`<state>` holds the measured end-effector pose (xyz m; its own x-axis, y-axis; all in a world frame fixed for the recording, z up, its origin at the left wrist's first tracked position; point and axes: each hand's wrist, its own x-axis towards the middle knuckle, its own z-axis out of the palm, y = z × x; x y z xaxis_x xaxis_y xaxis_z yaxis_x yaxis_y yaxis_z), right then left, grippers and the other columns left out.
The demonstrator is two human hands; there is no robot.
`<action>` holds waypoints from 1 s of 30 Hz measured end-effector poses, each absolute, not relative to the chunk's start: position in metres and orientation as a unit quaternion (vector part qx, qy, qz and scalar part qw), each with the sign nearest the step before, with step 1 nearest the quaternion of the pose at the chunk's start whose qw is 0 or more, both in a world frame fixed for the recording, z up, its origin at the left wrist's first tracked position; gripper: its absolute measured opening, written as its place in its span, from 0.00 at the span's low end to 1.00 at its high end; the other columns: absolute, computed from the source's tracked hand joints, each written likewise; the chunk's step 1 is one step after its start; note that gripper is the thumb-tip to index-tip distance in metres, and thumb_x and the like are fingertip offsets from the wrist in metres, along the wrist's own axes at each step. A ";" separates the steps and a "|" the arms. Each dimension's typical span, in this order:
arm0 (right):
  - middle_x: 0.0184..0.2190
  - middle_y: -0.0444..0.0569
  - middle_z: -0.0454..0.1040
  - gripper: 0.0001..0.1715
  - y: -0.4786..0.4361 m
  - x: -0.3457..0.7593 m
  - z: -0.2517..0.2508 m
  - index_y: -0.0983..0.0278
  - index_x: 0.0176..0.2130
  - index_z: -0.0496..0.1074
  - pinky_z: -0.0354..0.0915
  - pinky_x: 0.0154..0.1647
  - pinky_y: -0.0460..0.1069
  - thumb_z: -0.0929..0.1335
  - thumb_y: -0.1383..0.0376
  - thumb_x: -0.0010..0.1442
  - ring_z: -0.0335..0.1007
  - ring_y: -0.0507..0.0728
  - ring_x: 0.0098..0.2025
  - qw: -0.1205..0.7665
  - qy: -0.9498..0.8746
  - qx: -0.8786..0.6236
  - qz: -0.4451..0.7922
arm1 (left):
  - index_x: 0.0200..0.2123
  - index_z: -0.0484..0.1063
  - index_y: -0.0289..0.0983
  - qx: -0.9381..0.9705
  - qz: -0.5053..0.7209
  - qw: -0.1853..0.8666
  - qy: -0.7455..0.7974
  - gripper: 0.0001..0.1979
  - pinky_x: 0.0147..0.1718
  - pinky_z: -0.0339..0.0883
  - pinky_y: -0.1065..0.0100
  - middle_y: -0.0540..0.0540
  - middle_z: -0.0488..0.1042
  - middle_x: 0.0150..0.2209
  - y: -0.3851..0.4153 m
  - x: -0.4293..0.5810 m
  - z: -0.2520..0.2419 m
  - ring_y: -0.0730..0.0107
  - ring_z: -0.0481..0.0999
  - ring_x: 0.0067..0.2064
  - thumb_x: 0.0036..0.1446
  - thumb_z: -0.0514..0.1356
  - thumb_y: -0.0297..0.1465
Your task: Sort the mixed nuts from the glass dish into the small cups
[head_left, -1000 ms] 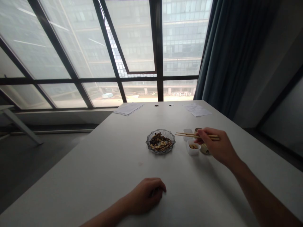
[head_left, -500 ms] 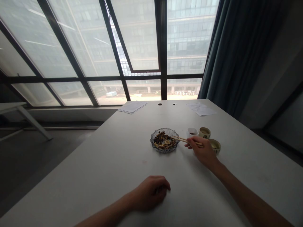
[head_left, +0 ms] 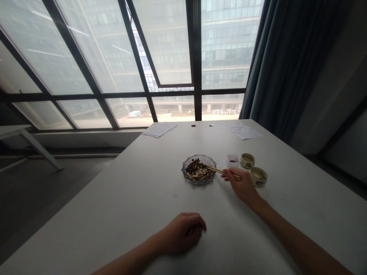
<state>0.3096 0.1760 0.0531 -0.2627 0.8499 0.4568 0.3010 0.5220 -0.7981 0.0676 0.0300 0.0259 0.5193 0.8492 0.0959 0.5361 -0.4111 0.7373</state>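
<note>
My right hand [head_left: 242,187] is shut on a pair of wooden chopsticks [head_left: 220,172], whose tips reach the edge of a cut-glass dish [head_left: 204,157]. That dish holds a mix of dark and pale dried pieces [head_left: 196,170]; whether the tips hold a piece is too small to tell. Behind my hand stand a small white square dish [head_left: 233,160] with dark liquid and two small cream ceramic cups [head_left: 247,160] [head_left: 258,177]. My left hand [head_left: 183,233] rests curled on the white table [head_left: 137,198], holding nothing visible.
Loose paper sheets [head_left: 159,129] [head_left: 243,131] lie at the table's far end. Large windows and a dark curtain [head_left: 281,65] stand beyond it. The table's left edge drops to a dark floor, where another table's leg [head_left: 40,147] stands.
Since a second ago, my right hand has moved left with the chopsticks to the glass dish, uncovering the cups. The view has shifted slightly. My left hand has barely moved.
</note>
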 end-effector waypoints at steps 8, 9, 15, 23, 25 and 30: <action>0.30 0.51 0.83 0.23 0.174 0.312 0.056 0.63 0.33 0.81 0.72 0.33 0.52 0.67 0.50 0.68 0.81 0.61 0.32 0.486 -0.728 -0.405 0.262 | 0.42 0.77 0.38 0.804 0.235 0.327 0.437 0.15 0.36 0.65 0.73 0.50 0.76 0.34 0.030 0.067 0.024 0.72 0.72 0.34 0.56 0.56 0.20; 0.31 0.52 0.83 0.23 0.174 0.312 0.059 0.63 0.33 0.81 0.73 0.34 0.52 0.67 0.50 0.68 0.81 0.61 0.33 0.490 -0.725 -0.405 0.266 | 0.42 0.77 0.38 0.804 0.235 0.329 0.435 0.15 0.36 0.65 0.73 0.50 0.76 0.34 0.030 0.066 0.023 0.72 0.72 0.33 0.55 0.56 0.20; 0.32 0.52 0.84 0.22 0.172 0.331 0.093 0.63 0.36 0.82 0.75 0.33 0.51 0.70 0.48 0.65 0.82 0.61 0.33 0.538 -0.682 -0.421 0.260 | 0.42 0.77 0.38 0.806 0.240 0.334 0.427 0.15 0.36 0.65 0.73 0.50 0.76 0.35 0.030 0.066 0.022 0.72 0.72 0.34 0.55 0.56 0.19; 0.28 0.51 0.83 0.20 0.186 0.382 0.129 0.63 0.34 0.82 0.74 0.27 0.49 0.71 0.50 0.63 0.81 0.60 0.28 0.565 -0.652 -0.480 0.156 | 0.42 0.77 0.38 0.800 0.230 0.332 0.445 0.15 0.37 0.65 0.73 0.50 0.76 0.34 0.030 0.067 0.022 0.72 0.72 0.34 0.55 0.56 0.19; 0.27 0.52 0.83 0.20 0.192 0.389 0.127 0.64 0.34 0.82 0.74 0.26 0.50 0.71 0.50 0.63 0.81 0.60 0.26 0.564 -0.653 -0.482 0.151 | 0.42 0.77 0.38 0.799 0.228 0.333 0.446 0.15 0.37 0.65 0.73 0.50 0.77 0.35 0.031 0.066 0.022 0.72 0.73 0.34 0.55 0.56 0.20; 0.26 0.52 0.82 0.21 0.201 0.390 0.121 0.65 0.32 0.81 0.75 0.27 0.50 0.72 0.50 0.62 0.81 0.61 0.27 0.550 -0.652 -0.494 0.167 | 0.42 0.77 0.38 0.800 0.227 0.332 0.445 0.14 0.37 0.65 0.72 0.50 0.77 0.35 0.031 0.065 0.022 0.71 0.73 0.35 0.56 0.56 0.20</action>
